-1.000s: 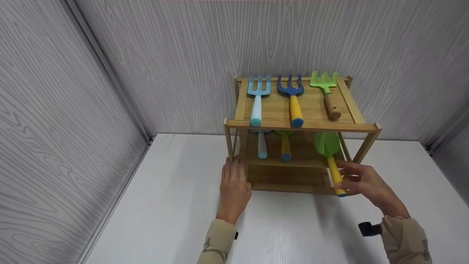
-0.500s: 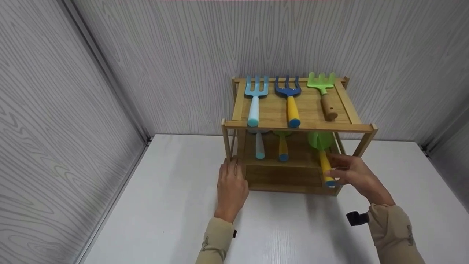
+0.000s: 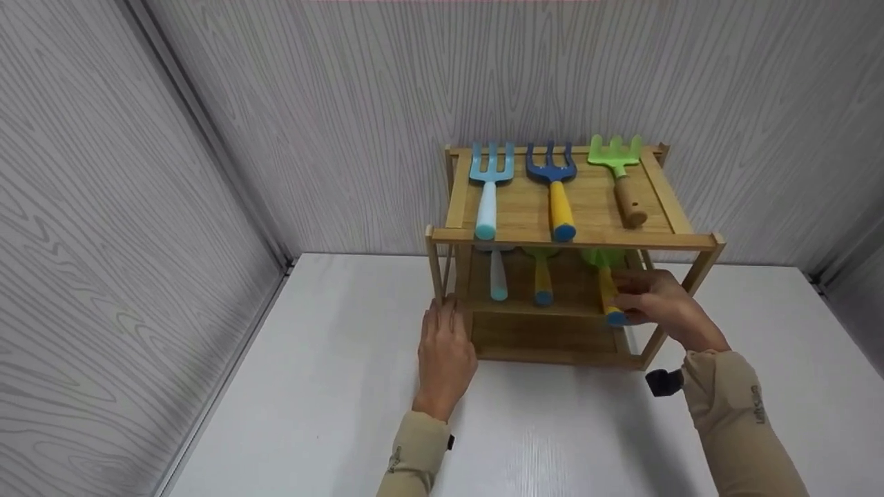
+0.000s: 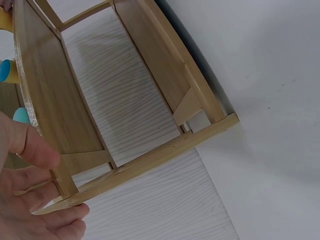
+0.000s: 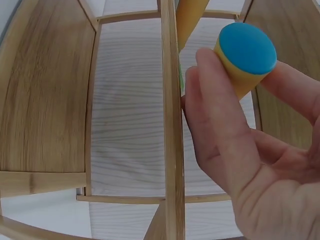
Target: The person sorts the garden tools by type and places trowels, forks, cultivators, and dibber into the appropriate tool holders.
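My right hand (image 3: 659,307) pinches the yellow, blue-capped handle of a green garden trowel (image 3: 608,291). The trowel's blade lies over the right part of the middle shelf, partly hidden below the top shelf, while its handle sticks out past the front edge. In the right wrist view the handle's blue end (image 5: 247,48) shows between thumb and fingers. My left hand (image 3: 445,359) grips the front left of a wooden rack (image 3: 525,207); the left wrist view shows thumb and fingers (image 4: 42,150) on either side of the rack's corner.
On the top shelf lie a light blue hand fork (image 3: 487,207), a dark blue fork (image 3: 561,207) with a yellow handle and a green fork (image 3: 627,197). A pale-handled tool (image 3: 498,276) and a yellow-handled green tool (image 3: 543,279) share the middle shelf. Grey panels (image 3: 373,124) stand behind.
My right hand has moved forward and left, carrying the trowel deeper over the middle shelf; its handle now sticks out less. The left hand has stayed at the rack.
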Tool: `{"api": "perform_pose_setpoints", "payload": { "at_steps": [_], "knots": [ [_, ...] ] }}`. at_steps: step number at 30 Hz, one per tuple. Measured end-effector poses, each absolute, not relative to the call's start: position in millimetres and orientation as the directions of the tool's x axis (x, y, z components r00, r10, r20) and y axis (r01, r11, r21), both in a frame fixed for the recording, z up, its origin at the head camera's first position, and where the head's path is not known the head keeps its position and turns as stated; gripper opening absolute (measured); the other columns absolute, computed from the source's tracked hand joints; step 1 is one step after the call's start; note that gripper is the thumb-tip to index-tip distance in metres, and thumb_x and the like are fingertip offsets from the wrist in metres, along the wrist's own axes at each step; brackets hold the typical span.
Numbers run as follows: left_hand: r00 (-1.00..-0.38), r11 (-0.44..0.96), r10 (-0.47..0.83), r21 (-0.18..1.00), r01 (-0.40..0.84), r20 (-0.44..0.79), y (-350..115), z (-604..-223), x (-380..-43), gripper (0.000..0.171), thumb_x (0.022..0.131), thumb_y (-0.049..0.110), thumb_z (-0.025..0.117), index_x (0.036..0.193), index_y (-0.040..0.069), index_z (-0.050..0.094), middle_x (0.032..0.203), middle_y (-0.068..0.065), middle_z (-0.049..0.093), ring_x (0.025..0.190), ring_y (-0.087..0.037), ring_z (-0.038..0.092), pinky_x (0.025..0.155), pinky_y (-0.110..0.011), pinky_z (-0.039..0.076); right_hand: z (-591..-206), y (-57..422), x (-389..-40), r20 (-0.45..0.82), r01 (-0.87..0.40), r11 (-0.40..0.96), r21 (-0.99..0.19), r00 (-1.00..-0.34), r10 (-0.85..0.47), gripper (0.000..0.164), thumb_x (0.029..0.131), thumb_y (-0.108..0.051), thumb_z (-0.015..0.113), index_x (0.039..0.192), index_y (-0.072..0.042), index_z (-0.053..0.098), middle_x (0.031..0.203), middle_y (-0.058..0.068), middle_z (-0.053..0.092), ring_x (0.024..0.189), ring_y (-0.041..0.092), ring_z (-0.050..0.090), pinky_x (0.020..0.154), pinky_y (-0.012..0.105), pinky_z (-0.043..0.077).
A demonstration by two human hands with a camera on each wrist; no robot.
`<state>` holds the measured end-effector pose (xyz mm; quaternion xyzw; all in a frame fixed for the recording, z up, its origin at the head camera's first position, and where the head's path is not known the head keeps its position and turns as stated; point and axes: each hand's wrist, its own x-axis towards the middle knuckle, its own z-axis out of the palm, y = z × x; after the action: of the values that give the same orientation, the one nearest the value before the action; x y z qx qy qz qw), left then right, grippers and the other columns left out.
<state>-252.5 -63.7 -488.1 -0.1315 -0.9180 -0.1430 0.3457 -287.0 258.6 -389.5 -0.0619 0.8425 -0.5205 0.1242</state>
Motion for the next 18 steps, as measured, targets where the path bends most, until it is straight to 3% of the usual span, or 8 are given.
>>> {"api": "perform_pose_setpoints", "payload": {
  "at_steps": [2, 8, 12, 15, 18],
  "knots": [
    [-0.728, 0.928, 0.143, 0.166, 0.335, 0.67, -64, -488, -253, 0.044, 0.086, -0.005, 0.068, 0.128, -0.013, 0.058, 0.136, -0.025, 0.056, 0.129, -0.047, 0.051, 0.108, -0.053, 0.041, -388, 256, -292, -0.162, 0.045, 0.431, -0.901, -0.958, -0.238, 0.069, 0.098, -0.014, 0.063, 0.152, 0.013, 0.029, 0.145, 0.033, 0.046, 0.107, 0.018, 0.064, 0.085, 0.027, 0.056],
    [-0.715, 0.925, 0.133, 0.172, 0.338, 0.686, -64, -489, -255, 0.045, 0.086, -0.006, 0.068, 0.129, -0.013, 0.057, 0.136, -0.024, 0.055, 0.129, -0.046, 0.051, 0.109, -0.053, 0.041, -381, 251, -306, -0.236, 0.123, 0.433, -0.893, -0.947, -0.219, 0.079, 0.099, -0.015, 0.063, 0.158, 0.008, 0.015, 0.149, 0.034, 0.04, 0.118, 0.032, 0.06, 0.088, 0.033, 0.056],
    [-0.7, 0.922, 0.14, 0.165, 0.35, 0.7, -64, -491, -255, 0.043, 0.086, -0.007, 0.067, 0.128, -0.013, 0.058, 0.135, -0.025, 0.055, 0.128, -0.046, 0.051, 0.109, -0.054, 0.041, -380, 252, -311, -0.264, 0.157, 0.434, -0.887, -0.944, -0.198, 0.076, 0.099, -0.016, 0.063, 0.157, 0.008, 0.021, 0.148, 0.032, 0.042, 0.107, 0.024, 0.066, 0.087, 0.033, 0.057],
    [-0.697, 0.921, 0.145, 0.161, 0.354, 0.702, -63, -492, -255, 0.043, 0.085, -0.007, 0.068, 0.127, -0.011, 0.058, 0.134, -0.025, 0.056, 0.127, -0.046, 0.052, 0.108, -0.054, 0.041, -382, 253, -312, -0.252, 0.155, 0.4, -0.903, -0.947, -0.201, 0.083, 0.097, -0.013, 0.064, 0.161, 0.001, 0.012, 0.149, 0.031, 0.041, 0.103, 0.02, 0.066, 0.087, 0.034, 0.057],
    [-0.693, 0.92, 0.146, 0.162, 0.358, 0.706, -62, -491, -256, 0.043, 0.084, -0.008, 0.069, 0.126, -0.01, 0.059, 0.133, -0.025, 0.056, 0.127, -0.046, 0.053, 0.109, -0.053, 0.041, -382, 254, -313, -0.219, 0.125, 0.402, -0.907, -0.956, -0.197, 0.086, 0.097, -0.01, 0.063, 0.162, -0.002, 0.008, 0.15, 0.032, 0.041, 0.108, 0.025, 0.064, 0.086, 0.033, 0.057]
  ]
}}
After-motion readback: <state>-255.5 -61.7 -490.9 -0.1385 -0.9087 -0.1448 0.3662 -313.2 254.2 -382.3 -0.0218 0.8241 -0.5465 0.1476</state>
